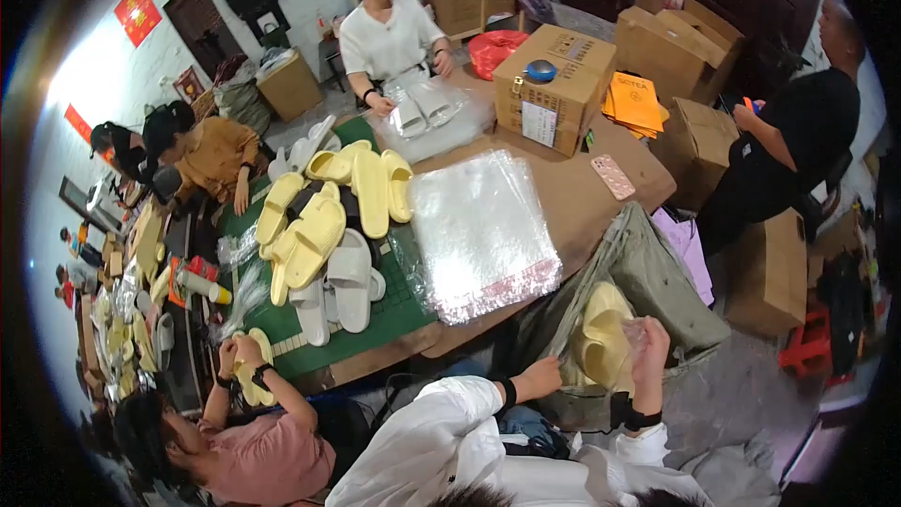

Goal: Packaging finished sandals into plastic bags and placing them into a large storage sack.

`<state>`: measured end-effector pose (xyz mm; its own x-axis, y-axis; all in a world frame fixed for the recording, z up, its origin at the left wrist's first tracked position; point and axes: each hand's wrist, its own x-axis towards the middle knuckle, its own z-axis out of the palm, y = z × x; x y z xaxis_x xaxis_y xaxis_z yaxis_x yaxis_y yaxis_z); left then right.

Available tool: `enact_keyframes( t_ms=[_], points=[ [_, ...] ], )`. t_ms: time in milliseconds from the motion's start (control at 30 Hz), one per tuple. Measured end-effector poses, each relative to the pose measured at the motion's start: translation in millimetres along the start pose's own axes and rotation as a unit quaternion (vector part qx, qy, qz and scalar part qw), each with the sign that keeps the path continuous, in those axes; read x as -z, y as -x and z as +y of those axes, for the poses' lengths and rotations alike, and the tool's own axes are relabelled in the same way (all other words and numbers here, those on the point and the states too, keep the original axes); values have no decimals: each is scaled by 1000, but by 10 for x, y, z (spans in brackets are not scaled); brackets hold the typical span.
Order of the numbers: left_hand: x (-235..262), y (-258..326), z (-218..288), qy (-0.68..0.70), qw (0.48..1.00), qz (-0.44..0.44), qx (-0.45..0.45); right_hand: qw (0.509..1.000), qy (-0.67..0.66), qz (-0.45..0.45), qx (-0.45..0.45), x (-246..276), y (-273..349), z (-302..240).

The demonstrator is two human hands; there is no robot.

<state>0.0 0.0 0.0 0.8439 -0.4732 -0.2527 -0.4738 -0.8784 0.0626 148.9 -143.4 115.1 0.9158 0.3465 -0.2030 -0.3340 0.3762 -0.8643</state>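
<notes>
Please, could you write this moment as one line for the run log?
left grip: beside yellow slippers, contact unclear | right grip: pinching clear plastic | slippers: between grips, at mouth of grey-green sack

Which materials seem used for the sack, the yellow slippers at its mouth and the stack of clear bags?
Sack: perhaps cloth or woven plastic, dull, with loose folds.
Yellow slippers: probably moulded foam, matte, with thick edges.
Stack of bags: likely plastic film, glossy, with bright reflections.
</notes>
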Motion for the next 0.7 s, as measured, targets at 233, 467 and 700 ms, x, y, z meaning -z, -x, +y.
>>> enact_keyframes(
  t_ms=[233,467,700],
  points=[
    [78,-167,206,-23,995,77,-61,550,833,61,5,508,-299,959],
    [119,-148,16,65,980,166,-85,365,862,-255,-242,2511,-943,2502],
    [110,311,-493,258,937,227,-62,604,753,-70,-250,2056,-1066,1643]
  ],
)
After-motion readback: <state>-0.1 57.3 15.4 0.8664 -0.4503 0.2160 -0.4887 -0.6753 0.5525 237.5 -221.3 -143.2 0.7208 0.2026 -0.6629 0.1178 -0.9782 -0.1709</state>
